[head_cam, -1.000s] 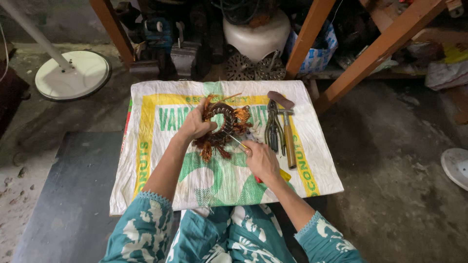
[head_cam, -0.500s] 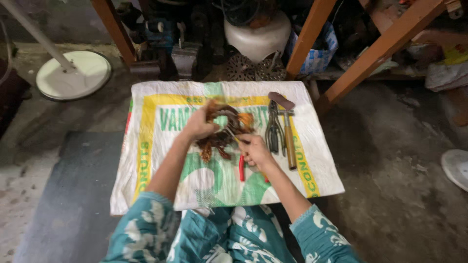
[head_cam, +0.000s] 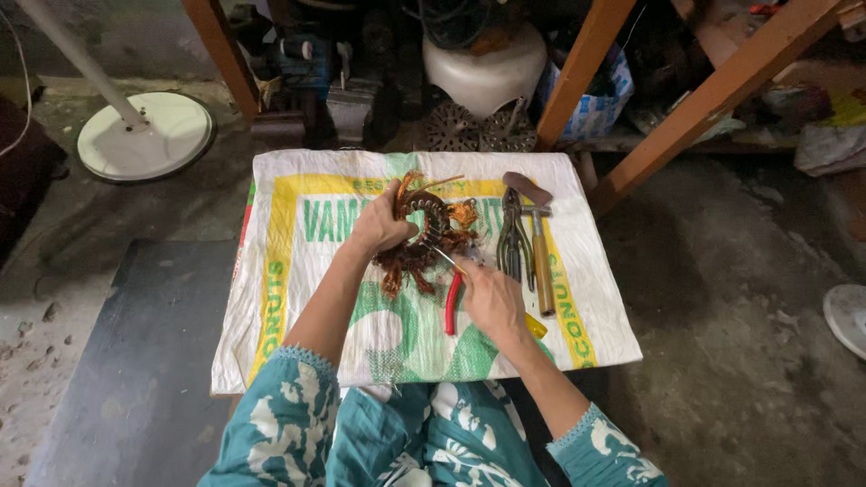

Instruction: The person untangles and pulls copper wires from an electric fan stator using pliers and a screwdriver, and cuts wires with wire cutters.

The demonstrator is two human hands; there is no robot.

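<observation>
A: Concrete floor [head_cam: 740,298], dusty, w/ a woven sack [head_cam: 298,271] spread flat as the work mat. Sack's white, yellow border band, green block lettering + green patch at the near end.

B: Where's the work at?

A: Left hand [head_cam: 381,225] clamped on the motor stator [head_cam: 426,216], tilted up over the sack's middle. Copper winding [head_cam: 410,261] hangs out of it in frayed bunches, so I'd say the stripping is partway: plenty pulled loose, more wire in the core yet.

B: Right hand?

A: Right hand [head_cam: 492,298] closed round a thin metal tool [head_cam: 444,257], tip at the stator's lower edge. Red-handled tool [head_cam: 452,302] lies just beside it.

B: Other kit?

A: Pliers [head_cam: 512,239] and hammer [head_cam: 539,248] side by side on the sack, right of the stator, untouched. Blue-white printed bag [head_cam: 600,95] sits behind, between the wooden legs [head_cam: 577,72]. White round fan base [head_cam: 144,135] far left.
</observation>
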